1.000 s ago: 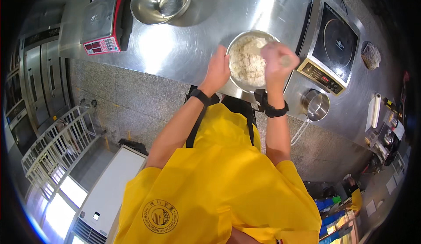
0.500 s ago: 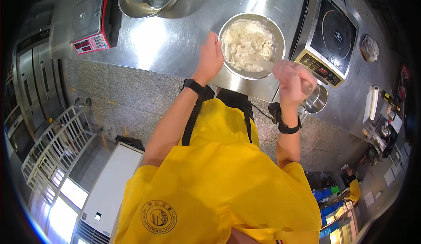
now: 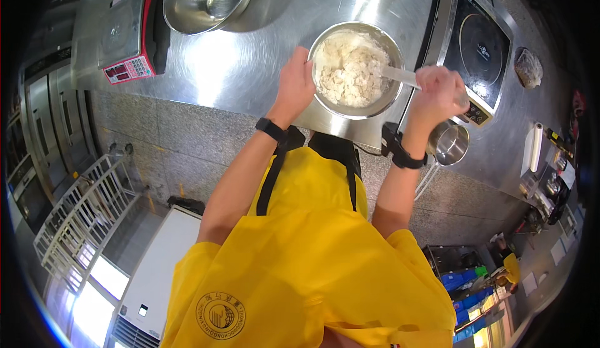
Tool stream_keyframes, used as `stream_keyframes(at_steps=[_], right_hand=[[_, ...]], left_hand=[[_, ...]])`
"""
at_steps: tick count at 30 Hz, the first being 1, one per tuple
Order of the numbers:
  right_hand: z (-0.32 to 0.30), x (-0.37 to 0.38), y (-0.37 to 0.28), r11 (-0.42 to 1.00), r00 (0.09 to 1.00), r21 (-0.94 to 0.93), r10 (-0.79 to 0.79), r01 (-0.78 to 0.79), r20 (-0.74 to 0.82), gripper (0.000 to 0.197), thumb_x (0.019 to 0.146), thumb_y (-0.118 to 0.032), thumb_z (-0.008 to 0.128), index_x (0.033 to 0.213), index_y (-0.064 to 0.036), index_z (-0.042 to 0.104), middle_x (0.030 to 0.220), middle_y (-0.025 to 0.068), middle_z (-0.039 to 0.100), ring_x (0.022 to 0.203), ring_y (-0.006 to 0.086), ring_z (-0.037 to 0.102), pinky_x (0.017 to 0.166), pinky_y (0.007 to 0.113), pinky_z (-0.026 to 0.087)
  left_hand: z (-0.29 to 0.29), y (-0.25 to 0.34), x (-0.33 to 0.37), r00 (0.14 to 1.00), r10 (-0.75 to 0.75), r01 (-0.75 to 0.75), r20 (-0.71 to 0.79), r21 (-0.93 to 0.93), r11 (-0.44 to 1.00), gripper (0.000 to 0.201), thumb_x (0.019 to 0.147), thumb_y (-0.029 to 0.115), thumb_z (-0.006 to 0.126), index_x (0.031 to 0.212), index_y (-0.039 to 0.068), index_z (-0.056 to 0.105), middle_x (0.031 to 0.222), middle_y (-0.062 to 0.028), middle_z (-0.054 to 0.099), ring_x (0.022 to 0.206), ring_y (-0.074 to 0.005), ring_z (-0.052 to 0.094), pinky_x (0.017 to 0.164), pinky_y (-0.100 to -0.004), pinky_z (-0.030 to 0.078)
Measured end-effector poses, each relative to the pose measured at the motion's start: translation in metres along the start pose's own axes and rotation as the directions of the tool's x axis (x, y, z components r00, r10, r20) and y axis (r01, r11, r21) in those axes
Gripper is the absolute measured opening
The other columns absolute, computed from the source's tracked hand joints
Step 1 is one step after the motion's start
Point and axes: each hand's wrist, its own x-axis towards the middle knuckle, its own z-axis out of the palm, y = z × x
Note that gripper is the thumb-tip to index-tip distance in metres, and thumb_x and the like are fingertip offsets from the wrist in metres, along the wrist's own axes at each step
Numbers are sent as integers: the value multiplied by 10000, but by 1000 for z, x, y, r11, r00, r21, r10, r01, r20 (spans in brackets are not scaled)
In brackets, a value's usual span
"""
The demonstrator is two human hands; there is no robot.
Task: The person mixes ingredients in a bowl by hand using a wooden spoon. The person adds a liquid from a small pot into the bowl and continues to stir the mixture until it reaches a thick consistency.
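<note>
A steel mixing bowl (image 3: pixel 400 53) stands near the front edge of the steel counter, holding a pale, lumpy, floury dough (image 3: pixel 351 73). My left hand (image 3: pixel 296 80) is closed on its left rim, thumb at the edge. On the other side, my right hand (image 3: pixel 440 95) wraps round the handle of a pale, flat-bladed spatula (image 3: pixel 400 76). The blade reaches over the bowl's right rim, and its tip is in the dough. Part of the handle is hidden by my fingers.
An empty steel bowl (image 3: pixel 240 11) and a red kitchen scale (image 3: pixel 149 41) stand to the left. An induction cooker (image 3: pixel 478 48) is close on the right, with a steel saucepan (image 3: pixel 451 145) below it. A bagged item (image 3: pixel 528 68) lies farther right.
The spatula has swung up along the bowl's right side, my right hand moving up and right with it. The dough looks turned over and lumpier. My left hand stays at the rim.
</note>
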Motion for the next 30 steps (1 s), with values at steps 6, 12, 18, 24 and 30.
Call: stream_keyframes(at_steps=[6,12,18,24,30], right_hand=[[56,-6,11,997,993,-46,64,-69,-101,215,802,82,564,598,19,535,543,37,528,480,96,487,463,240,373],[70,-44,17,973,993,-230,-11,38,116,209,762,45,621,578,20,526,523,34,498,474,96,446,481,254,358],[60,-76,-7,987,950,-152,4,45,312,222,730,77,615,577,19,464,548,77,507,476,132,458,470,262,359],[25,-77,-38,979,812,-188,51,73,581,267,760,101,566,567,17,402,580,102,562,476,162,487,478,269,397],[-4,-55,-61,993,859,-112,93,-41,503,279,778,71,566,560,3,406,595,125,580,504,175,516,497,272,428]], left_hand=[[1,-1,1,999,38,-36,-36,46,998,82,967,73,506,995,9,464,780,-230,536,721,-427,550,654,-443,443],[3,3,-1,996,63,-59,-60,64,996,81,961,74,514,981,11,467,759,-230,539,695,-433,549,631,-453,437],[6,2,-2,993,71,-68,-92,39,997,70,955,67,516,956,19,465,724,-220,528,658,-420,536,605,-449,426],[2,-3,-1,997,-22,22,-72,1,1000,69,958,72,506,969,20,462,769,-233,547,716,-438,545,636,-483,428],[1,5,1,996,-82,81,-31,-24,996,69,955,63,502,986,17,462,830,-258,570,791,-485,561,674,-512,428]])
